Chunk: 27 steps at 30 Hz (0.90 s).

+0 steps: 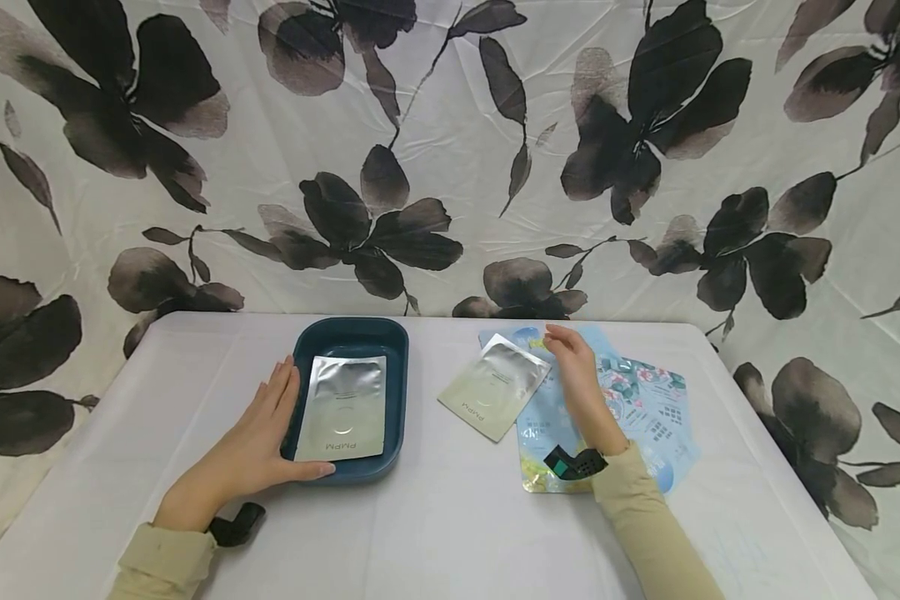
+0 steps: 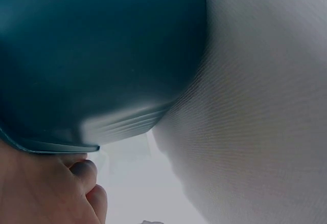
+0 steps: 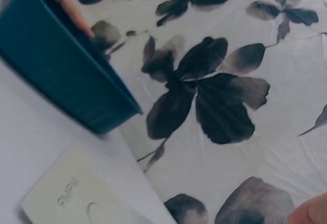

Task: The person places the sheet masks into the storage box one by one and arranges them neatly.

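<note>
My left hand (image 1: 243, 446) rests against a dark teal tray (image 1: 397, 417), fingers straight along its left rim and thumb over the near corner. In the left wrist view the tray's wall (image 2: 102, 45) fills much of the picture. A silver and pale-green sachet (image 1: 345, 408), marked PMPM, lies inside the tray. A second such sachet (image 1: 495, 387) lies tilted right of the tray, its edge over light-blue sheet-mask packets (image 1: 555, 425). My right hand (image 1: 581, 375) is over those packets, just right of the second sachet, fingers loosely bent with nothing seen in them.
The table has a white cloth (image 1: 450, 533). A floral curtain (image 1: 495, 150) hangs behind its far edge. More blue packets (image 1: 663, 417) with flower prints overlap one another under and beside the right forearm. Black wrist cameras (image 1: 238, 525) sit at both wrists.
</note>
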Available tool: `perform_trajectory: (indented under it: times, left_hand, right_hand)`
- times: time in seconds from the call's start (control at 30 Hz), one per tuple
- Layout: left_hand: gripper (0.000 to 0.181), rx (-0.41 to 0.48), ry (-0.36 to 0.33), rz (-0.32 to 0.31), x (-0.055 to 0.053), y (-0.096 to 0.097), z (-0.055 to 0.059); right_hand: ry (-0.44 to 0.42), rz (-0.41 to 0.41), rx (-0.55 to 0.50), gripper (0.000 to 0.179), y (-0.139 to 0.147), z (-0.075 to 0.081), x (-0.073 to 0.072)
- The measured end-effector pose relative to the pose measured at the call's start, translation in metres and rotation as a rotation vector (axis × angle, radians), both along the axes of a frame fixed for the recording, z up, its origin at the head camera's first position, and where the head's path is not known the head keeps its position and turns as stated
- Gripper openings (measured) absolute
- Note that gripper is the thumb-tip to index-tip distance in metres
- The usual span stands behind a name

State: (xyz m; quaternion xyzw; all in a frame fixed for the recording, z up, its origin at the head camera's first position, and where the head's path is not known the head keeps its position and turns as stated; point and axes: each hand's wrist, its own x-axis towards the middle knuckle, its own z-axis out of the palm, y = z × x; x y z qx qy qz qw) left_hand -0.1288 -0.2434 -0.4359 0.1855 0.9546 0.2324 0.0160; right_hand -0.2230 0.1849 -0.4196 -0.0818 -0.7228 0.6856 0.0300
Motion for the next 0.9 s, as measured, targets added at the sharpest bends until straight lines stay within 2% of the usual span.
perform_trajectory:
  times: [0.17, 0.33, 0.57, 0.63, 0.77, 0.9]
  left_hand:
    - [0.139, 0.015, -0.006, 0.003, 0.000, 0.000, 0.001]
    - [0.139, 0.021, -0.013, 0.005, 0.000, 0.000, 0.000]
    - [0.138, 0.016, -0.021, 0.010, -0.001, 0.002, 0.001]
    - [0.138, 0.014, -0.020, 0.010, -0.001, 0.002, 0.001]
    - [0.139, 0.010, -0.018, 0.010, -0.002, 0.001, 0.001]
    - [0.139, 0.003, -0.021, 0.017, -0.002, 0.001, 0.000]
  right_hand:
    - [-0.015, 0.037, 0.134, 0.041, -0.004, -0.016, 0.000]
    - [0.018, 0.068, 0.288, 0.046, -0.009, -0.030, -0.001]
    - [0.058, 0.087, 0.619, 0.069, -0.017, -0.043, -0.001]
    - [0.061, 0.098, 0.685, 0.072, -0.018, -0.045, -0.001]
    - [0.072, 0.125, 0.752, 0.073, -0.019, -0.050, 0.001]
    - [0.101, 0.127, 0.738, 0.069, -0.020, -0.052, 0.002]
